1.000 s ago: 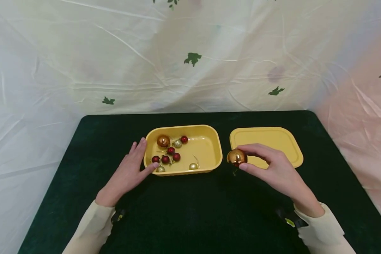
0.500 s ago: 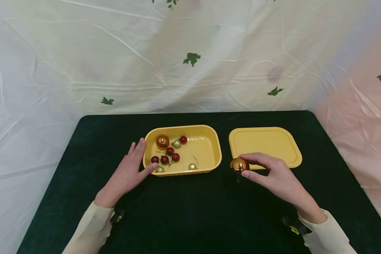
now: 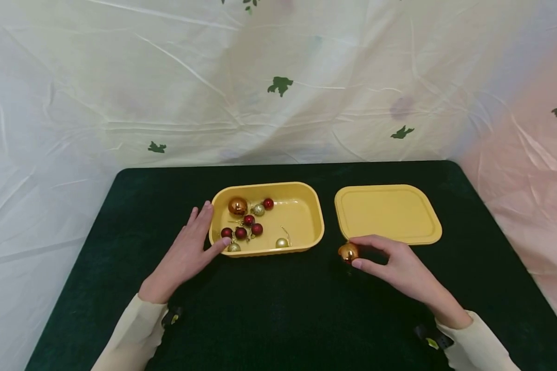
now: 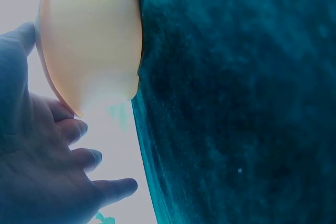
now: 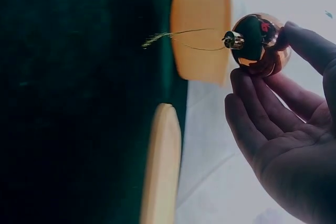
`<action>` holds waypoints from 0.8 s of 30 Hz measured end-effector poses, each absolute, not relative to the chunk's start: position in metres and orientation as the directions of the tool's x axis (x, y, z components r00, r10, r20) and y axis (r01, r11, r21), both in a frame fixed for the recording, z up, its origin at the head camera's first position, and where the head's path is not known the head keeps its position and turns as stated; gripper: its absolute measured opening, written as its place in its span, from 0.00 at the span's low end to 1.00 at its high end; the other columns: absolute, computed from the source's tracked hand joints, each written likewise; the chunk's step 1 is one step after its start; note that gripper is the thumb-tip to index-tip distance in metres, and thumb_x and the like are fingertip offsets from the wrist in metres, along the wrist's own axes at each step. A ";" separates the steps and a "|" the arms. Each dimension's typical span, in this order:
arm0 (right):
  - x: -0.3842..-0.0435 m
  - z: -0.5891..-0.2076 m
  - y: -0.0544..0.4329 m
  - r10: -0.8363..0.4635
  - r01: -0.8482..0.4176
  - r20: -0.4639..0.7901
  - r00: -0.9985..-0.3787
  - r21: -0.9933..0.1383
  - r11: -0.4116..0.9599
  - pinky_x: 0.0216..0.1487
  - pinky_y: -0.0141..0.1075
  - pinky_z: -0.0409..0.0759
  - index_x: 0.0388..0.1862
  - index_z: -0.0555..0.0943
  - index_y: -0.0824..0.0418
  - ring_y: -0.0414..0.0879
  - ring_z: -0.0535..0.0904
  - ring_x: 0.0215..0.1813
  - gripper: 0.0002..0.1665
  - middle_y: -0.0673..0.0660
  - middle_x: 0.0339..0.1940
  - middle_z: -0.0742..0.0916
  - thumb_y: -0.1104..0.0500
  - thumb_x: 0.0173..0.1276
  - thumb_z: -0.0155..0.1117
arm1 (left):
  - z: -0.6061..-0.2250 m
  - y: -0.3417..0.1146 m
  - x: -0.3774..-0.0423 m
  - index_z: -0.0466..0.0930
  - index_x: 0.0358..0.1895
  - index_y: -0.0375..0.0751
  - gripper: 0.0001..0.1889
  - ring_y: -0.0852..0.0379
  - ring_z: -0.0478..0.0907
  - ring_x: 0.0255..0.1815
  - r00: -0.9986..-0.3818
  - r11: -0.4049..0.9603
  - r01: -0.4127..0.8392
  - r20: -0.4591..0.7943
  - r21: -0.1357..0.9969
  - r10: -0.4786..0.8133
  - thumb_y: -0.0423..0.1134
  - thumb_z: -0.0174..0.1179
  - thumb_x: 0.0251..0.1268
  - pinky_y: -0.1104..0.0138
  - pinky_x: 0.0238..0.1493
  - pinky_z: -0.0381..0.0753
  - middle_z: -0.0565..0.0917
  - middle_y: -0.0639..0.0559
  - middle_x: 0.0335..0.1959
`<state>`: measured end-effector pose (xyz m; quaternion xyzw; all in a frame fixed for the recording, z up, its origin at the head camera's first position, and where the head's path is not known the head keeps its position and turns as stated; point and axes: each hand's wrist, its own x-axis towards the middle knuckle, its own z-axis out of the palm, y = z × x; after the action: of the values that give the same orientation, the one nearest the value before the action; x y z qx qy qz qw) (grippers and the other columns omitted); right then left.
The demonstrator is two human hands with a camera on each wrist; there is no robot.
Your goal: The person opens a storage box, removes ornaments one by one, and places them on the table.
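My right hand pinches a shiny copper-gold Christmas bauble between thumb and fingers, just in front of the yellow lid. In the right wrist view the bauble has its metal cap and gold hanging thread pointing toward the table. My left hand rests with straight fingers against the left end of the yellow box, thumb over the near rim. Inside the box lie a larger copper bauble, several small dark red baubles and a few small gold ones, among them one with a thread.
The yellow lid lies flat to the right of the box, a gap of table between them. Dark green cloth covers the table. A pale curtain with green leaf prints hangs behind its back edge.
My right hand has moved toward me and lower with the copper bauble, from over the lid's left corner to in front of it. The left hand stays on the box.
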<state>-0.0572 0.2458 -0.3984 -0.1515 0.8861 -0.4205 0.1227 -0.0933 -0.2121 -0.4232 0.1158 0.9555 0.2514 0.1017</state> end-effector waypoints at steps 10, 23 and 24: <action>-0.059 -0.423 0.246 -0.411 -0.157 -0.142 -0.901 -0.775 0.612 0.63 0.60 0.79 0.66 0.81 0.52 0.48 0.83 0.61 0.28 0.49 0.59 0.86 0.45 0.70 0.72 | -0.424 -0.212 -0.093 0.31 0.85 0.49 0.52 0.38 0.33 0.85 -0.953 0.845 0.174 -0.130 0.506 0.274 0.72 0.48 0.74 0.36 0.79 0.44 0.36 0.45 0.87; -0.062 -0.432 0.243 -0.387 -0.126 -0.183 -0.904 -0.751 0.648 0.59 0.55 0.83 0.66 0.81 0.54 0.49 0.83 0.59 0.29 0.51 0.57 0.87 0.43 0.70 0.71 | -0.425 -0.212 -0.093 0.30 0.85 0.50 0.52 0.38 0.33 0.85 -0.953 0.844 0.172 -0.132 0.507 0.274 0.72 0.48 0.73 0.36 0.79 0.45 0.36 0.46 0.87; -0.062 -0.432 0.242 -0.387 -0.123 -0.186 -0.903 -0.751 0.649 0.59 0.54 0.83 0.66 0.81 0.54 0.49 0.83 0.59 0.30 0.51 0.57 0.87 0.43 0.70 0.71 | -0.425 -0.212 -0.093 0.30 0.85 0.50 0.52 0.38 0.33 0.85 -0.953 0.845 0.172 -0.132 0.507 0.273 0.72 0.48 0.73 0.36 0.79 0.45 0.36 0.46 0.87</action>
<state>-0.0620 0.2425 -0.4315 -0.1430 0.8924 -0.3939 0.1672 -0.0934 -0.2119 -0.4251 0.1163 0.9552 0.2531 0.1001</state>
